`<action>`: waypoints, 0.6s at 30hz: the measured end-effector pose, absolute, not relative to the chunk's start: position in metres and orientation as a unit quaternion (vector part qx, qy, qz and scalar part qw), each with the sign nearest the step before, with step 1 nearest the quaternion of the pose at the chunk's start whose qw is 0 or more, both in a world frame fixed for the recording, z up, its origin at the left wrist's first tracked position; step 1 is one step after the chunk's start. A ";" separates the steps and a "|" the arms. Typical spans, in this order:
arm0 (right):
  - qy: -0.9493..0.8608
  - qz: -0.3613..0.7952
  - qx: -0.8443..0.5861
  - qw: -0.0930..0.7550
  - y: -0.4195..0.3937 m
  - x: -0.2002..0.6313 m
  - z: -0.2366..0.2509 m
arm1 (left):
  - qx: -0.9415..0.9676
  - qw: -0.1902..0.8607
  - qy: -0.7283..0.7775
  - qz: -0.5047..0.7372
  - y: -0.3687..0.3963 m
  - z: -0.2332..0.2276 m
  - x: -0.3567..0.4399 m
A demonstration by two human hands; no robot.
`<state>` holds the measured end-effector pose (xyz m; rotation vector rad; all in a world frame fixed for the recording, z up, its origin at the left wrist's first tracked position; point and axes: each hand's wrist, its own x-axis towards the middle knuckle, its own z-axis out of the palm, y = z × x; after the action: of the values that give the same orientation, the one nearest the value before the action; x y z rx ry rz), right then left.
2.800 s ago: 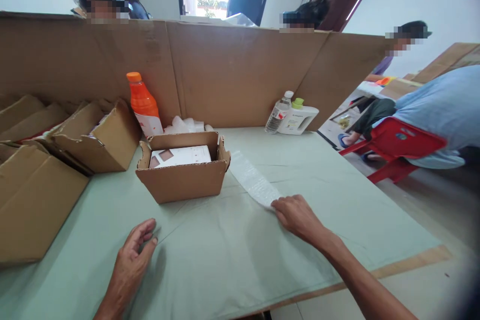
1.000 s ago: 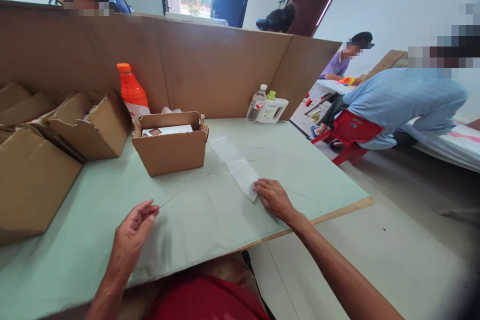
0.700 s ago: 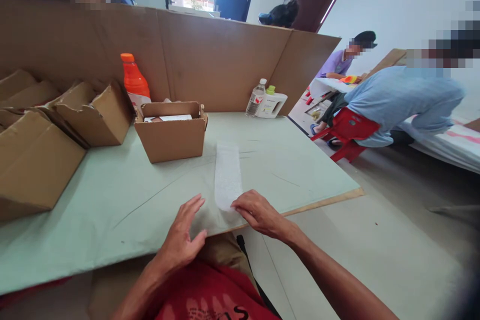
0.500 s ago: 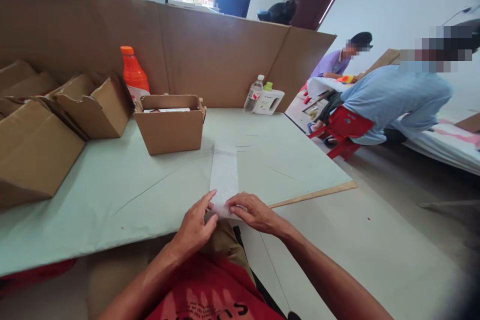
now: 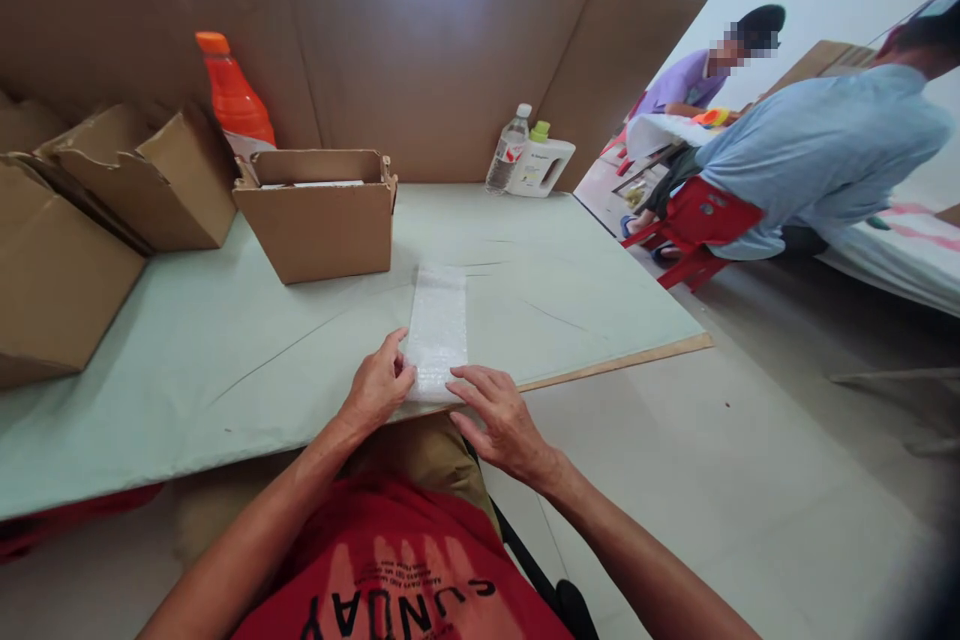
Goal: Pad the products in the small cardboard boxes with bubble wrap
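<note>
Right now my left hand point(image 5: 377, 386) and my right hand point(image 5: 501, 416) both rest on the near end of a strip of bubble wrap point(image 5: 437, 330) that lies flat on the pale green table point(image 5: 225, 360), close to its front edge. My left thumb and fingertips press the strip's left corner, and my right fingers lie spread over its right corner; neither hand is clenched, and I cannot tell whether either one pinches the wrap or only holds it down. The strip runs away from me toward an open cardboard box point(image 5: 319, 215), which stands just beyond its far end with something white inside. Behind that box stands an orange bottle point(image 5: 231, 100). To the left sit more cardboard boxes point(image 5: 97, 190). A clear water bottle point(image 5: 507, 150) and a white jug with a green cap point(image 5: 541, 162) stand against the cardboard wall point(image 5: 420, 50). At right, a person in a blue shirt point(image 5: 817, 150) bends over a red chair point(image 5: 701, 220).
</note>
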<state>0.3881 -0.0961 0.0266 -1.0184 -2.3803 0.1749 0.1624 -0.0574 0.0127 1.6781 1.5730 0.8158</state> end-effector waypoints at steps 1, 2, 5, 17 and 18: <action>-0.887 0.067 -0.380 0.254 -0.095 0.386 0.022 | 0.650 0.343 0.606 0.304 -0.056 0.012 0.163; -0.890 0.068 -0.381 0.241 -0.092 0.385 0.018 | 0.654 0.341 0.608 0.294 -0.055 0.012 0.164; -0.899 0.068 -0.374 0.218 -0.083 0.382 0.009 | 0.661 0.331 0.615 0.274 -0.054 0.012 0.165; -0.828 0.268 -0.388 0.304 -0.066 0.377 0.016 | 0.727 0.292 0.504 0.363 -0.090 0.022 0.147; -0.818 0.278 -0.399 0.307 -0.064 0.378 0.016 | 0.711 0.307 0.521 0.359 -0.087 0.021 0.148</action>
<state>0.3776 -0.0644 0.0163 -1.0547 -2.1636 0.7353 0.1482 -0.0868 0.0211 1.8808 1.3786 0.9488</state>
